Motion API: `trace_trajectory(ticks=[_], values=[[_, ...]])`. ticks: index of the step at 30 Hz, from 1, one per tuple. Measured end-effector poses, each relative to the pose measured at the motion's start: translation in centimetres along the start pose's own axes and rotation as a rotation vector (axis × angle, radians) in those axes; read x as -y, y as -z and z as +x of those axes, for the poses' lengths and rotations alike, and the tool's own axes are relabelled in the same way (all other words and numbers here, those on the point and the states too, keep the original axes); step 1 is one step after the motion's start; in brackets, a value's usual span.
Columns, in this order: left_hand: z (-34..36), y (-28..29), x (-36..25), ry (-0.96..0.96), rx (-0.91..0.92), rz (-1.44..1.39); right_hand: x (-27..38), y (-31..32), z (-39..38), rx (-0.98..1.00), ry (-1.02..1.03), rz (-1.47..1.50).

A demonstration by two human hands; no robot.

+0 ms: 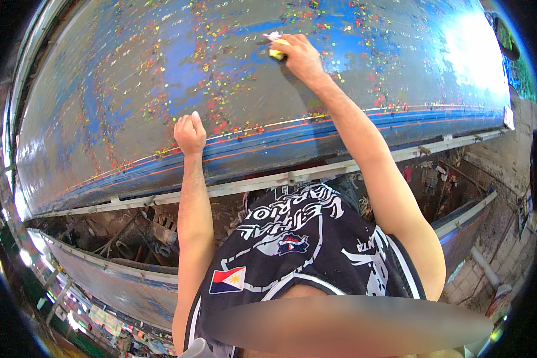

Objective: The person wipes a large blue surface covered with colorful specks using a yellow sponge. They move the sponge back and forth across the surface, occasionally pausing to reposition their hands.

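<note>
A long table [238, 89] spreads in front of me, its grey and blue surface dotted with many small red, yellow and green spots. My right hand [303, 58] reaches far across it, fingers closed around a small yellow piece [277, 53] whose kind I cannot make out. Just beyond those fingers a whitish-pink bit [272, 36] shows; whether it belongs to the yellow piece is unclear. Closer to the near edge, my left hand [190, 135] rests on the surface, curled into a fist. Its palm is hidden, so anything inside does not show.
A pale metal rail [256, 182] runs along the table's near side, close to my body. Below it lies a dark, cluttered space [137, 235] with pipes and scraps. Another long table [119, 283] stands behind at left. Strong glare [477, 53] covers the far right surface.
</note>
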State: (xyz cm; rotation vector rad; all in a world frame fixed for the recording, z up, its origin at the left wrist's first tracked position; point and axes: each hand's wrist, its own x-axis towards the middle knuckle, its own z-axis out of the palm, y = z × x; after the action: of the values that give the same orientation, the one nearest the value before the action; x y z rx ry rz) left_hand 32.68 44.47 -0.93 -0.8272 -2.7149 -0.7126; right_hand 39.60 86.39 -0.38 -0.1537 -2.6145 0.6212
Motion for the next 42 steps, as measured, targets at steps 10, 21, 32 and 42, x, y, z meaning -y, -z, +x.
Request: trace_trajectory(ticks=[10, 21, 32, 42], values=[[0.1, -0.1, -0.2, 0.051, 0.041, 0.069, -13.2, 5.4, 7.1, -0.007, -0.048, -0.145], [0.2, 0.0, -0.3, 0.035, 0.060, 0.057, -7.2, 9.9, -5.7, 0.227, -0.040, -0.107], [0.8, 0.3, -0.6, 0.019, 0.055, 0.016, -15.7, -3.1, 22.3, -0.081, -0.059, -0.169], [0.7, 0.6, -0.1, 0.039, 0.061, -0.013, 3.0, -18.0, 27.4, 0.062, 0.175, -0.104]])
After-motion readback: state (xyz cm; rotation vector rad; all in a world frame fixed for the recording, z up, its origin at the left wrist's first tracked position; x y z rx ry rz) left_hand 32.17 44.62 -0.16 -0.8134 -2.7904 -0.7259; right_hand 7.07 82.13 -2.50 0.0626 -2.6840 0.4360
